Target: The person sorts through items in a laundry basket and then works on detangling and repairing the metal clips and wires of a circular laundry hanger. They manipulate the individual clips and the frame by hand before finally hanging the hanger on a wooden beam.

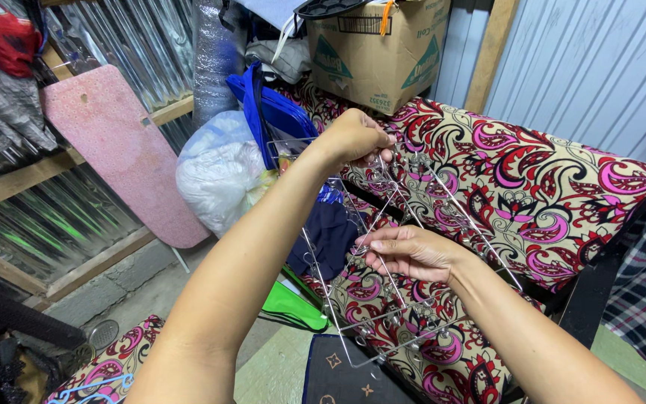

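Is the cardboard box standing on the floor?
No, the cardboard box rests on top of the patterned sofa, behind the left hand.

My hands work in open air above the patterned sofa (547, 187), though the wire clip hanger (405, 299) fences the space between them. A white bag (214, 172) and pink board (121, 150) crowd my left; the floor strip (271, 366) below seems passable.
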